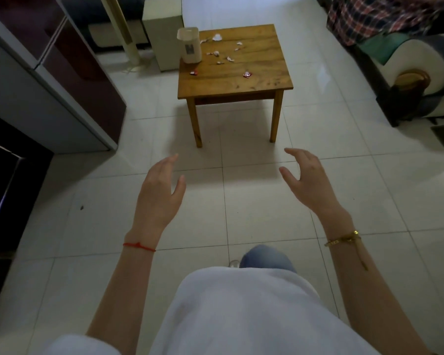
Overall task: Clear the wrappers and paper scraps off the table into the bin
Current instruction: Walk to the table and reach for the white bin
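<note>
A small wooden table (254,80) stands on the tiled floor ahead of me. A white bin (189,46) sits on its far left corner. Several white paper scraps (217,37) lie scattered over the far half of the tabletop. Two red-and-white wrappers lie nearer the front: one at the left edge (194,72), one near the middle (247,74). My left hand (162,193) and my right hand (309,181) are raised in front of me over the floor, well short of the table. Both have fingers apart and hold nothing.
A dark cabinet with a grey frame (62,80) lines the left side. A sofa (415,80) with a plaid cloth (374,16) is at the right. A white box-shaped appliance (162,32) stands behind the table's left corner. Pale floor tiles (241,155) lie between me and the table.
</note>
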Demonstrator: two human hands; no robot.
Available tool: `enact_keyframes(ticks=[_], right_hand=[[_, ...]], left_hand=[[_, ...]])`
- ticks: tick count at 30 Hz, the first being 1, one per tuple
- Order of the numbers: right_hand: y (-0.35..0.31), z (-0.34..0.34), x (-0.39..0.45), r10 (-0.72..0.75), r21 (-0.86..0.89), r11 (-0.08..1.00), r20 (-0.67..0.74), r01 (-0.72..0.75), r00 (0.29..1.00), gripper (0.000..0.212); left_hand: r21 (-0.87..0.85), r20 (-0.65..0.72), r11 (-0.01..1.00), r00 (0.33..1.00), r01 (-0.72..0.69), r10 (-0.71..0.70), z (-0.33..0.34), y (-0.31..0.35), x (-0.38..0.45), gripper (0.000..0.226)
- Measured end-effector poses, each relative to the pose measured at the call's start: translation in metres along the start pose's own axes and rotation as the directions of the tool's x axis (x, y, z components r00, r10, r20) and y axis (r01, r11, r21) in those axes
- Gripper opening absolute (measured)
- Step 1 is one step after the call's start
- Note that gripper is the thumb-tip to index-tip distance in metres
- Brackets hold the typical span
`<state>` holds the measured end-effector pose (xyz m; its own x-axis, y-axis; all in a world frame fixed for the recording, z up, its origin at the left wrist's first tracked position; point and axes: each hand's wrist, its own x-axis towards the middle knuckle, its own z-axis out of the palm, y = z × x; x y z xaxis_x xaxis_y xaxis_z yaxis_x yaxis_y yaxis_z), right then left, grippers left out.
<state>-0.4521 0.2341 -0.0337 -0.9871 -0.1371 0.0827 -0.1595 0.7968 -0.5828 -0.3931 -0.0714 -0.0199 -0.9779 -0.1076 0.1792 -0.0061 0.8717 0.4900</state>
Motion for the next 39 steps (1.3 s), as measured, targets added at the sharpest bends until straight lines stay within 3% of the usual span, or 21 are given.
enact_keyframes(ticks=[12, 25, 30, 39], right_hand=[[0.037, 0.028, 0.202, 0.029, -0.023, 0.999, 0.033, -0.028, 0.999, 0.045], [0.044, 0.010, 0.489, -0.099, 0.009, 0.995, 0.062, 0.099, 0.993, 0.041], [0.042, 0.029, 0.570, -0.108, 0.022, 0.994, 0.105, 0.107, 0.989, 0.041], [0.031, 0.087, 0.722, -0.062, 0.002, 0.998, 0.124, 0.062, 0.990, 0.041]], left_hand=[[-0.020, 0.062, 1.000, 0.998, 0.020, -0.019, 0.058, -0.027, 0.201, 0.047], [0.006, -0.050, 0.995, 0.994, 0.101, -0.101, 0.089, -0.023, 0.454, 0.047], [-0.014, -0.031, 0.986, 0.986, 0.166, -0.166, 0.107, -0.044, 0.529, 0.048], [-0.045, 0.011, 0.989, 0.990, 0.143, -0.142, 0.128, -0.105, 0.689, 0.046]])
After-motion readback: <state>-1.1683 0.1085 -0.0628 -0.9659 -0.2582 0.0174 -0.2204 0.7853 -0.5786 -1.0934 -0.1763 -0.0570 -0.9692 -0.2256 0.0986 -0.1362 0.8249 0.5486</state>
